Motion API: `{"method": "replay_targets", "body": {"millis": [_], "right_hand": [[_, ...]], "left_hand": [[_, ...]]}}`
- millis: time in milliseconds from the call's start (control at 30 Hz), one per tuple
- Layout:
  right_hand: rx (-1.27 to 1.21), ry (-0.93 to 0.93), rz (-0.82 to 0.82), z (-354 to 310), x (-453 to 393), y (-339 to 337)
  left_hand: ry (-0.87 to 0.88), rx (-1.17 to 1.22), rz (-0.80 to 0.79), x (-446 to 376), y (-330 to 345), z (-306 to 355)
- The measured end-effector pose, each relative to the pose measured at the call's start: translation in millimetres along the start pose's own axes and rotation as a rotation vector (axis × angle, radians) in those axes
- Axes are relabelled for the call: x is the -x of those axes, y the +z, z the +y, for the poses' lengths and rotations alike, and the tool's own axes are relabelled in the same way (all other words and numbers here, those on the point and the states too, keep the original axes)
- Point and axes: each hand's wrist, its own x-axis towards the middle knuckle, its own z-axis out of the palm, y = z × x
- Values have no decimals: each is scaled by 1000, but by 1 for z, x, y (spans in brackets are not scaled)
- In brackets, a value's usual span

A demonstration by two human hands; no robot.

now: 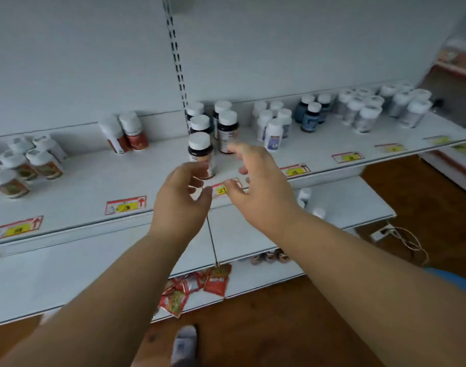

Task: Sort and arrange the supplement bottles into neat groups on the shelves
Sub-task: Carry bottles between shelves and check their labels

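My left hand [179, 200] and right hand [255, 181] are loosely open, holding nothing. The front bottle [201, 154] looks light, hard, smooth; I'd grab its middle.

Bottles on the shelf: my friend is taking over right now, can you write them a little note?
Left hand: loosely curled, holding nothing, just before the front dark bottle.
Right hand: open, empty, beside it.
Top shelf: bottles already stand in clusters: dark bottles, red-label pair, white bottles, blue bottles.
Left: the front dark bottle stands ahead of its cluster; a few bottles sit on the lower shelf.
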Motion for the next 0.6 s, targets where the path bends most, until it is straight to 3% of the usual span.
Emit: {"method": "replay_targets", "body": {"millis": [233,600], "right_hand": [[-36,174,17,75,32,-56],[21,568,16,261,71,-41]], "left_hand": [[82,-44,-178,12,87,45],[-5,-82,-529,-2,294,-13]]}}
